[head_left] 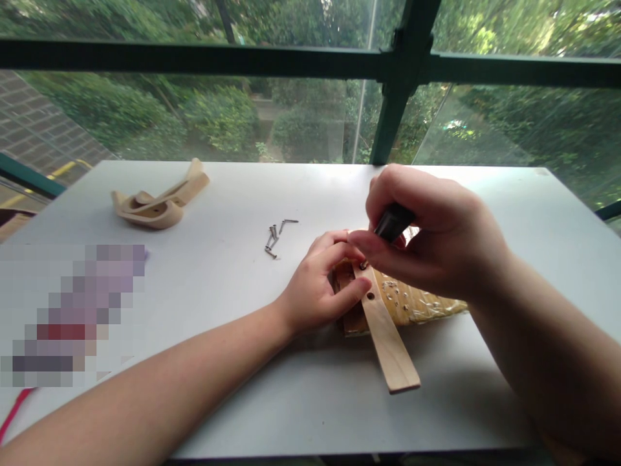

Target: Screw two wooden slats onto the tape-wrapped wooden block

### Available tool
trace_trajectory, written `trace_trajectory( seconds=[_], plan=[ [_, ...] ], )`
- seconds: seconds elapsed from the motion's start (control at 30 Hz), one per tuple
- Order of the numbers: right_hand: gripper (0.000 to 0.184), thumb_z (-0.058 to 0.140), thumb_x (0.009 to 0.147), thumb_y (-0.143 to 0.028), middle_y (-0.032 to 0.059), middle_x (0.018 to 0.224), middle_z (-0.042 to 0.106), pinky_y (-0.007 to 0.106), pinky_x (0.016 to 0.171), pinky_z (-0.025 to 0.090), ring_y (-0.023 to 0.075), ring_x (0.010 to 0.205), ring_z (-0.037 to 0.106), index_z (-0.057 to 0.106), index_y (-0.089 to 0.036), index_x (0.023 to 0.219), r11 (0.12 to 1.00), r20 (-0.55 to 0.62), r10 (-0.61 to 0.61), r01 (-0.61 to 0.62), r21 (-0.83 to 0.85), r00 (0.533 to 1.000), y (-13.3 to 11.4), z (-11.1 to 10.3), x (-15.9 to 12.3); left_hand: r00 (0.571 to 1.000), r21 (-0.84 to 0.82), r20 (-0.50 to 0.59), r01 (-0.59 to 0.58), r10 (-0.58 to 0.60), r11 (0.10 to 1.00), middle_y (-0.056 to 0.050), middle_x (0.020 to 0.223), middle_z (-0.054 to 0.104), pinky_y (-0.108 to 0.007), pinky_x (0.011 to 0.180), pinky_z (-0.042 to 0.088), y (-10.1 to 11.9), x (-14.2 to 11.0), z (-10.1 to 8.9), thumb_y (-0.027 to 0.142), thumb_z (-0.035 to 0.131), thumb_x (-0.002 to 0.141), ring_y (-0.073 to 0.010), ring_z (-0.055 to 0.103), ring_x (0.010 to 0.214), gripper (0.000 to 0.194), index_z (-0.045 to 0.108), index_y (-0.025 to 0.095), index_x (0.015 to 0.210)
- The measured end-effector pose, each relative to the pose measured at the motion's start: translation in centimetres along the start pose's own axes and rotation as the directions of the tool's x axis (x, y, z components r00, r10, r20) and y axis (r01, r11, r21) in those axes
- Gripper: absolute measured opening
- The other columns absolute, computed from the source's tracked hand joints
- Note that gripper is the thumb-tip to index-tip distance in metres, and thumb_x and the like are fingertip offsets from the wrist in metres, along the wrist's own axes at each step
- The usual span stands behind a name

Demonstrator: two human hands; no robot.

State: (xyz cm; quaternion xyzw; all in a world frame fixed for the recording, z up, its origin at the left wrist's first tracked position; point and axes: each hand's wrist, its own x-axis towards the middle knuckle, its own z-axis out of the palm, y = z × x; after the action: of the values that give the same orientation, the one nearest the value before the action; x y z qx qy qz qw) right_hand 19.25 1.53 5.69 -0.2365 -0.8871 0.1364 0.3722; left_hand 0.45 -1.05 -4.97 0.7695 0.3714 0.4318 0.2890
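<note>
Head view, looking forward and down across a white table (pixel 194 362) set against a window (pixel 301 110) with green foliage outside.

Near the table's middle lies a flat wooden slat (pixel 388 336). Its long axis runs from the far end, under the fingers, toward the viewer and slightly to the right; the free near end points at the table's front edge. Two small round holes show in it near the far end. The slat rests across a wooden assembly (pixel 354 304), which lies beside and partly on a clear plastic bag (pixel 422 301). The bag's long axis runs left to right, and small pale metal pieces show through the film; their exact kind cannot be told.

The left hand (pixel 317 288) lies palm down on the assembly, fingers partly curled, thumb pressed against the slat's left edge beside the nearer hole. The right hand (pixel 427 233) is closed around a dark tool handle (pixel 392 222), gripped between thumb and bent fingers. The handle tilts down and to the left toward the slat's far hole; its tip is hidden by the fingers.

Left of the hands, well apart from the slat, a loose cluster of small screws (pixel 274 238) lies on the bare table. At far left sits a group of curved wooden pieces (pixel 158 202), nested together, long axis running left to right and rising toward the window.
</note>
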Motion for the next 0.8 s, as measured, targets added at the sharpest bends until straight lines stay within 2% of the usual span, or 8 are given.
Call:
trace_trajectory(
  seconds=[0.1,0.17,0.23,0.33,0.43,0.53,0.67,0.8],
  plan=[
    [0.026,0.066,0.082,-0.007,-0.0041,0.067,0.042,0.031,0.054,0.039,0.0114,0.058,0.036,0.046,-0.023,0.078,1.0,-0.063,-0.027,0.026,-0.013,0.998,0.3,0.4,-0.1,1.0,0.007,-0.003,-0.006,0.006,1.0,-0.008,0.126,0.063,-0.038,0.104,0.05,0.1,0.1,0.0,0.035,0.074,0.084,-0.0238,0.062,0.114,0.032,0.064,0.019,0.111],
    [0.021,0.063,0.083,-0.004,-0.0028,0.07,0.048,0.03,0.056,0.043,0.0115,0.061,0.044,0.051,-0.022,0.081,0.999,-0.093,-0.02,0.023,0.039,0.995,0.5,0.8,-0.1,1.0,0.011,-0.003,0.009,-0.009,1.0,-0.009,0.126,0.062,-0.038,0.104,0.049,0.2,0.2,0.0,0.036,0.073,0.084,-0.0246,0.061,0.116,0.034,0.065,0.019,0.112],
    [0.02,0.058,0.086,-0.003,-0.0009,0.079,0.056,0.029,0.062,0.049,0.0123,0.068,0.054,0.057,-0.019,0.098,0.987,-0.111,-0.003,0.021,0.158,0.994,0.6,1.2,-0.1,0.999,0.02,0.01,0.032,-0.032,0.999,-0.01,0.127,0.061,-0.038,0.104,0.049,0.3,0.2,-0.1,0.038,0.072,0.085,-0.0249,0.059,0.116,0.036,0.065,0.019,0.114],
    [0.034,0.055,0.093,-0.007,-0.0017,0.083,0.06,0.028,0.067,0.053,0.012,0.073,0.06,0.053,-0.02,0.124,0.956,-0.099,0.004,0.025,0.294,0.995,0.9,1.7,-0.2,0.999,0.029,0.024,0.039,-0.04,0.999,-0.008,0.126,0.062,-0.038,0.104,0.049,0.4,0.3,-0.1,0.037,0.071,0.086,-0.024,0.059,0.114,0.032,0.066,0.02,0.114],
    [0.018,0.059,0.096,-0.017,-0.0024,0.082,0.058,0.027,0.066,0.053,0.0111,0.068,0.056,0.056,-0.022,0.112,0.962,-0.09,-0.001,0.025,0.271,0.996,0.9,1.6,-0.1,0.999,0.022,0.019,0.027,-0.027,0.999,-0.008,0.127,0.061,-0.038,0.104,0.049,0.4,0.3,-0.1,0.034,0.071,0.086,-0.0237,0.06,0.113,0.032,0.066,0.02,0.114],
    [0.002,0.056,0.097,-0.022,0.0008,0.086,0.059,0.028,0.064,0.051,0.0129,0.071,0.056,0.055,-0.022,0.099,0.963,-0.037,0.045,-0.034,0.266,0.998,0.5,0.9,-0.2,0.999,0.008,0.027,0.037,-0.038,0.999,-0.009,0.131,0.06,-0.038,0.106,0.048,0.4,0.3,-0.2,0.033,0.071,0.086,-0.0246,0.058,0.118,0.034,0.065,0.019,0.116],
    [0.016,0.051,0.092,-0.011,0.0024,0.091,0.063,0.029,0.062,0.051,0.0143,0.073,0.058,0.052,-0.021,0.104,0.945,0.09,0.116,-0.138,0.296,0.989,-0.1,-0.4,-0.3,0.999,-0.013,0.035,0.04,-0.04,0.999,-0.011,0.132,0.058,-0.04,0.11,0.045,0.5,0.4,-0.2,0.031,0.07,0.086,-0.0257,0.056,0.123,0.033,0.066,0.017,0.116],
    [0.023,0.053,0.089,-0.004,0.0014,0.088,0.065,0.028,0.059,0.051,0.0136,0.069,0.059,0.052,-0.022,0.103,0.951,0.135,0.166,-0.194,0.239,0.977,0.2,-1.2,-0.2,0.998,-0.031,0.032,0.062,-0.061,0.998,-0.012,0.132,0.058,-0.044,0.11,0.046,0.4,0.4,-0.1,0.032,0.07,0.085,-0.0267,0.057,0.12,0.029,0.068,0.018,0.11]
  ],
)
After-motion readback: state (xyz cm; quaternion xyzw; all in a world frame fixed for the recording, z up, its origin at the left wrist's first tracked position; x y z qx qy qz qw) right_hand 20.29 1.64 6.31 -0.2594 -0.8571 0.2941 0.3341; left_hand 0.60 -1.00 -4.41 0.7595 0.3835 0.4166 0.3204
